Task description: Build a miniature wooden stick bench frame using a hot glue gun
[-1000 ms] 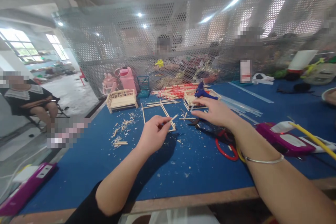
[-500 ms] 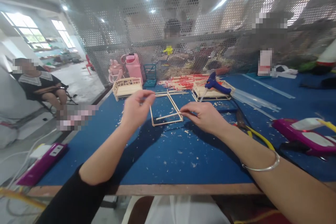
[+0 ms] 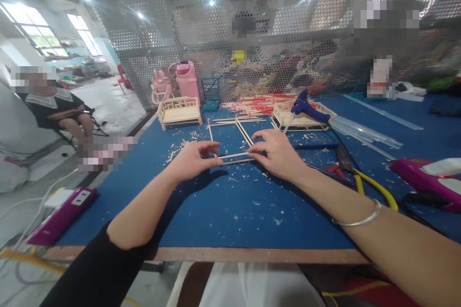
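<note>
A thin wooden stick (image 3: pixel 234 156) runs crosswise between my two hands, just over the front bar of a wooden stick frame (image 3: pixel 242 129) on the blue table. My right hand (image 3: pixel 279 156) pinches the stick's right end between thumb and fingers. At the other end, my left hand (image 3: pixel 192 159) has its thumb and fingers closed about the stick and the frame's front left corner; the fingertips partly hide that corner. Behind the frame lie more loose sticks, and a blue glue gun (image 3: pixel 309 109) rests against a small stick-built model bed (image 3: pixel 300 123) at the right.
Another model bed (image 3: pixel 180 112) stands at the back left, before a pink bottle (image 3: pixel 187 81). Red-tipped sticks (image 3: pixel 259 104) are heaped by the mesh screen. Yellow-handled pliers (image 3: pixel 360 177), clear glue sticks (image 3: pixel 367 132) and a purple power strip (image 3: pixel 425 182) lie right. A person sits at left.
My left hand has come down from above the frame to the stick's left end. The stick now lies along the front bar, with my right hand still on it. The view has shifted slightly.
</note>
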### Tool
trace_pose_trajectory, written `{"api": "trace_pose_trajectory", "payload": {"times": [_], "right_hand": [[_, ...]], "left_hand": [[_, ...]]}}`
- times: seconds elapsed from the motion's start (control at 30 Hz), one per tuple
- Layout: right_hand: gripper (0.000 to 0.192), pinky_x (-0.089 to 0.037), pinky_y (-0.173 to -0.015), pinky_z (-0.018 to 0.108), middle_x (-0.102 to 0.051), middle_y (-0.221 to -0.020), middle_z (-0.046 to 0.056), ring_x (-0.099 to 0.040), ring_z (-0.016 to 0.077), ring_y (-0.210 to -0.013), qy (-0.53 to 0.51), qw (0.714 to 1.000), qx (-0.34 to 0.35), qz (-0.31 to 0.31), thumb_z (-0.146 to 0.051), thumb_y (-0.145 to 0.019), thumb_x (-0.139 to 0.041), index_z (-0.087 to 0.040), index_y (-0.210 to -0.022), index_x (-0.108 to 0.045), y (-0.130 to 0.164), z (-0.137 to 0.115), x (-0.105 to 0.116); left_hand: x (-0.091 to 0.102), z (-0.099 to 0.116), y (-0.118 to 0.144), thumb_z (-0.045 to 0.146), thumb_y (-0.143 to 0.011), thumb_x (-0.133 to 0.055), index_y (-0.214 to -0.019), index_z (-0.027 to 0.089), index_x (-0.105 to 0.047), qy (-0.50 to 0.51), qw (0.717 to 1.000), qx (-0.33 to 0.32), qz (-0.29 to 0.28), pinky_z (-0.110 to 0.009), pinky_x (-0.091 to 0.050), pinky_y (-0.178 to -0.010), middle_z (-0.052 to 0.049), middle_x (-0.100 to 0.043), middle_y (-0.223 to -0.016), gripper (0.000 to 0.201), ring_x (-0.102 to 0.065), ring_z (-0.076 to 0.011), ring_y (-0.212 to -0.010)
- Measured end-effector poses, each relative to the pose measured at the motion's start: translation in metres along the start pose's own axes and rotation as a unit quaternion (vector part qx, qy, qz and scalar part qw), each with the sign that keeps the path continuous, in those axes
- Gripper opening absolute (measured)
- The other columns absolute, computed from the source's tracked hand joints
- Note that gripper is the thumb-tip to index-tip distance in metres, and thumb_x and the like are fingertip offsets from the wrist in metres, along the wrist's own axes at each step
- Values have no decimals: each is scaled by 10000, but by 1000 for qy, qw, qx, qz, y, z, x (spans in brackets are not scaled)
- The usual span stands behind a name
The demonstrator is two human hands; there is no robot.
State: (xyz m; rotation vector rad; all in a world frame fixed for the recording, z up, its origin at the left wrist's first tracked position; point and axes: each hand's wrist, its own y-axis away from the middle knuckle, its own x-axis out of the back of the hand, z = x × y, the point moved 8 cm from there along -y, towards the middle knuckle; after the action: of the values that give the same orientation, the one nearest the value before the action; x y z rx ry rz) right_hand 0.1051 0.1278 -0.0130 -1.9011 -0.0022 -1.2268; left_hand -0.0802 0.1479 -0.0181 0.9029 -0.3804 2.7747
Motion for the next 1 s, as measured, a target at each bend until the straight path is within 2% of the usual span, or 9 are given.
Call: {"api": "trace_pose_trajectory", "payload": {"times": [0.07,0.2,0.4,0.57,0.63,0.7,0.8,0.87,1.0], "right_hand": [[156,-397,-836,412,-640,-999,76,-546,243,-962,-4,1000,-2,-3,-265,-831,-594,-241,-767,-735,0,0,-1],[144,-408,-838,406,-650,-971,72,-558,237,-929,-23,1000,-13,-12,-258,-824,-607,-235,-772,-740,-1,3,-5],[133,-425,-815,368,-654,-923,53,-567,209,-893,-69,996,-42,-22,-226,-817,-612,-239,-761,-731,0,8,-7],[121,-430,-808,354,-656,-907,42,-570,197,-875,-82,994,-57,-30,-225,-813,-620,-245,-767,-730,0,8,-9],[111,-434,-811,351,-659,-906,41,-575,195,-879,-85,994,-62,-38,-225,-812,-622,-241,-780,-727,-1,8,-9],[92,-436,-833,353,-662,-939,49,-581,199,-912,-90,992,-71,-44,-215,-788,-648,-224,-850,-715,-2,9,-9],[261,-437,-867,362,-653,-999,70,-584,212,-956,-94,990,-96,-51,-170,-705,-713,-177,-961,-663,-2,14,-4],[299,-448,-854,360,-649,-985,68,-590,213,-942,-89,988,-115,-57,-136,-672,-721,-166,-956,-632,0,19,0],[198,-461,-802,330,-648,-909,43,-603,194,-876,-86,987,-112,-79,-125,-690,-691,-184,-869,-630,2,23,4]], "left_hand": [[-4,-1,1,290,-517,-765,-1040,197,-691,11,1000,7,-14,-286,-492,-664,-45,-738,-878,536,-620,-165,-681],[-8,2,3,214,-557,-712,-1070,213,-676,-8,1000,4,-7,-293,-499,-666,-23,-732,-820,514,-626,-165,-667],[-7,14,6,259,-666,-673,-1155,217,-632,-105,994,-9,25,-291,-478,-696,-6,-719,-756,492,-627,-170,-668],[-5,18,7,230,-698,-657,-1141,230,-645,-147,988,-11,45,-278,-464,-672,1,-720,-728,443,-630,-171,-661],[-4,20,7,216,-689,-664,-1080,237,-679,-145,988,-16,55,-274,-459,-662,5,-718,-701,391,-625,-172,-649],[-2,21,8,213,-669,-680,-928,243,-731,-138,988,-18,67,-267,-451,-634,3,-713,-665,265,-619,-173,-629],[1,21,9,218,-642,-698,-673,243,-734,-123,989,-11,77,-257,-423,-573,-2,-700,-614,54,-607,-172,-587],[1,22,9,223,-637,-698,-615,244,-722,-120,990,-7,79,-256,-409,-557,-2,-694,-594,39,-603,-171,-571],[2,24,9,227,-634,-695,-611,253,-724,-117,990,-11,80,-261,-403,-559,0,-692,-588,46,-601,-174,-569]]}}
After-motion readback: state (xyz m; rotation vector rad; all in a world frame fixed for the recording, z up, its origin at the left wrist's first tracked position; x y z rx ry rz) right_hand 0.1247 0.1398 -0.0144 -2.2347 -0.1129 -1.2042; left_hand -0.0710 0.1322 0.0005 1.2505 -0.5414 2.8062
